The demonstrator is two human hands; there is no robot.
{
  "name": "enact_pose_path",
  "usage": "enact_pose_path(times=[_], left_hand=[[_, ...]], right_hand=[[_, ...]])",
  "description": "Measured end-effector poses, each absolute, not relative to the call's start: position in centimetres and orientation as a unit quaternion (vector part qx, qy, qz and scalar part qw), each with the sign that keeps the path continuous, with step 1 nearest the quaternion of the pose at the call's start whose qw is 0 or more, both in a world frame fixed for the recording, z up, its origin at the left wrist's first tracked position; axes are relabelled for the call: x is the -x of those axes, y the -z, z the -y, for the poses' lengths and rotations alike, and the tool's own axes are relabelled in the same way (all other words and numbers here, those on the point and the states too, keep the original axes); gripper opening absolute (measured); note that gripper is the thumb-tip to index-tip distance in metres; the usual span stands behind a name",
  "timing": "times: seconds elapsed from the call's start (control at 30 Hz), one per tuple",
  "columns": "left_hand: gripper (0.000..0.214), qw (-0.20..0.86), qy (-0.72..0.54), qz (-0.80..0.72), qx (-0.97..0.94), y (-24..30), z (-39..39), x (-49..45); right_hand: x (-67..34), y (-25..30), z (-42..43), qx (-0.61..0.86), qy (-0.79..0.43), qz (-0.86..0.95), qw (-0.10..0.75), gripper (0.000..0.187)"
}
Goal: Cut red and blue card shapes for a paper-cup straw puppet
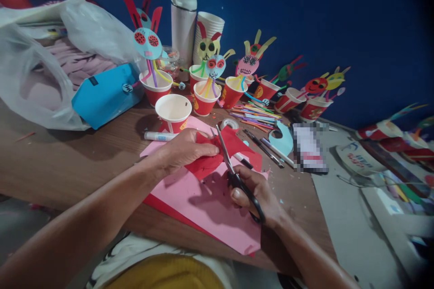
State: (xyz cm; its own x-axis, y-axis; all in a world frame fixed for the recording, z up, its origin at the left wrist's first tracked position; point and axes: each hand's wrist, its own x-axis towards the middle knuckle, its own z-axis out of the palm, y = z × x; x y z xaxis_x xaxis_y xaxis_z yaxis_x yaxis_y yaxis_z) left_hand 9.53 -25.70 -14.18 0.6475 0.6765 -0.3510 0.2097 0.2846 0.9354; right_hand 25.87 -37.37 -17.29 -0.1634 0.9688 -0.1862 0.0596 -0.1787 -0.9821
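My left hand pinches a piece of red paper between thumb and fingers. In my right hand are scissors with black handles, their blades parted at the red paper. Below both hands lies a sheet of pink paper, with red paper showing beneath its near edge. An upright paper cup stands just beyond my left hand, next to a white marker. A roll of tape lies past the scissors' tips.
Several red cups with paper-faced figures, one being a blue face, line the blue wall. Coloured sticks, pens and a blurred-out phone lie at right. At left is a plastic bag with a blue paper piece.
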Motion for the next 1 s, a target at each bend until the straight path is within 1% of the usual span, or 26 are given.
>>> enact_pose_path(times=[0.3, 0.7, 1.0], left_hand=[[0.01, 0.692, -0.178, -0.406, -0.57, 14.31, 25.67, -9.55], [0.013, 0.683, -0.175, -0.379, -0.599, 14.68, 25.19, -9.2], [0.013, 0.706, -0.167, -0.383, -0.571, 14.15, 25.31, -9.37]], right_hand=[[-26.01, 17.17, 37.43, 0.512, -0.581, 0.494, 0.395, 0.03], [-25.99, 17.27, 37.5, 0.509, -0.581, 0.503, 0.387, 0.026], [-25.9, 17.3, 37.5, 0.52, -0.584, 0.489, 0.387, 0.029]])
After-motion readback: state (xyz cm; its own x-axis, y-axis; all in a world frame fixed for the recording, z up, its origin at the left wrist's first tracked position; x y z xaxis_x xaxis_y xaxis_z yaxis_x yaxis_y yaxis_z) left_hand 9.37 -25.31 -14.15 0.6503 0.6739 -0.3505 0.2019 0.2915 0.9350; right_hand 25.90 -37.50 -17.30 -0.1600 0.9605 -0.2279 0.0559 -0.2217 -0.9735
